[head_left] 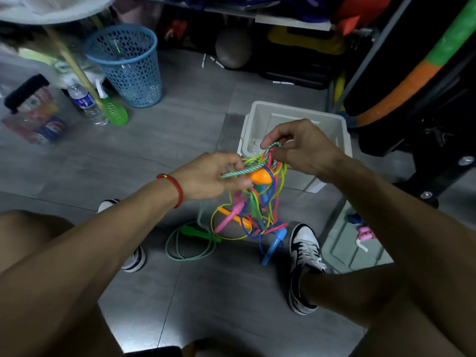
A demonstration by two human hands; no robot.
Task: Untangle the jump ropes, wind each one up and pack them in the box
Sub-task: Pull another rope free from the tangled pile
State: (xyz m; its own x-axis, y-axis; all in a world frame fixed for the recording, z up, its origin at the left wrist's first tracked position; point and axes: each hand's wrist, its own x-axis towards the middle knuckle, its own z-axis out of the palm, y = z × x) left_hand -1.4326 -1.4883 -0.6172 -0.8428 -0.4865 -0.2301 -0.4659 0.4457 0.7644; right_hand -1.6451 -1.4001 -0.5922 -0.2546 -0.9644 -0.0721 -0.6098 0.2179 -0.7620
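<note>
1. Braided green-white cord [240,173] is pinched by left hand [206,176] fingers; right hand [301,148] fingers pinch its loop.
2. Glossy plastic jump ropes [253,210] dangle tangled before the white rectangular box [342,132] on the floor.

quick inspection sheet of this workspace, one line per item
surface: grey tiled floor, bare where it shows
job's things: tangle of coloured jump ropes held up in front of the white plastic box; green-handled braided rope trails on the floor
clutter: blue mesh wastebasket, clear water bottle, green fly swatter
grippers: left hand pinches the braided strand; right hand grips a loop of it
cables: nothing seen
surroundings: dark shelving behind, black-and-white sneakers below
</note>
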